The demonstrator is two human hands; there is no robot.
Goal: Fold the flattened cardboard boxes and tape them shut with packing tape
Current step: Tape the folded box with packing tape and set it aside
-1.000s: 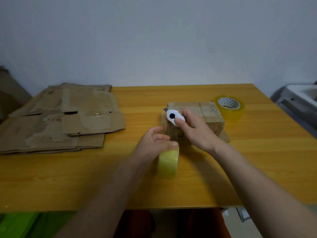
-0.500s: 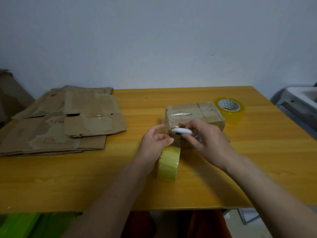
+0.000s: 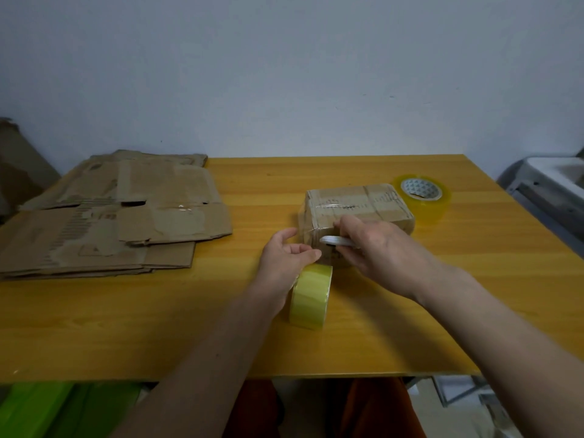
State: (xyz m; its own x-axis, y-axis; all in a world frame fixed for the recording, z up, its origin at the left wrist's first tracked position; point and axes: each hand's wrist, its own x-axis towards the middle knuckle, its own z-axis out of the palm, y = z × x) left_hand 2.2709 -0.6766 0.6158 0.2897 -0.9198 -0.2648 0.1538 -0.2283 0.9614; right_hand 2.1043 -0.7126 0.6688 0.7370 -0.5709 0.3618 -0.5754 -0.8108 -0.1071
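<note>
My right hand [image 3: 376, 248] fingers grip a white cutter [image 3: 336, 240] against the taped box [image 3: 357, 207], mid-surface. My left hand [image 3: 286, 257] pinches the upright tape roll [image 3: 311, 297] just near of it. Flat cardboard [image 3: 110, 213] far left.

1. Wooden table [image 3: 442, 311], orange-yellow top.
2. Stack of flattened cardboard boxes [image 3: 110, 216], left side.
3. Folded cardboard box [image 3: 363, 207], centre.
4. Upright tape roll [image 3: 311, 297], near the box.
5. Flat-lying tape roll [image 3: 425, 200], beside the box.

Dim, even light — soft shadows; wide-angle bowing at edges.
</note>
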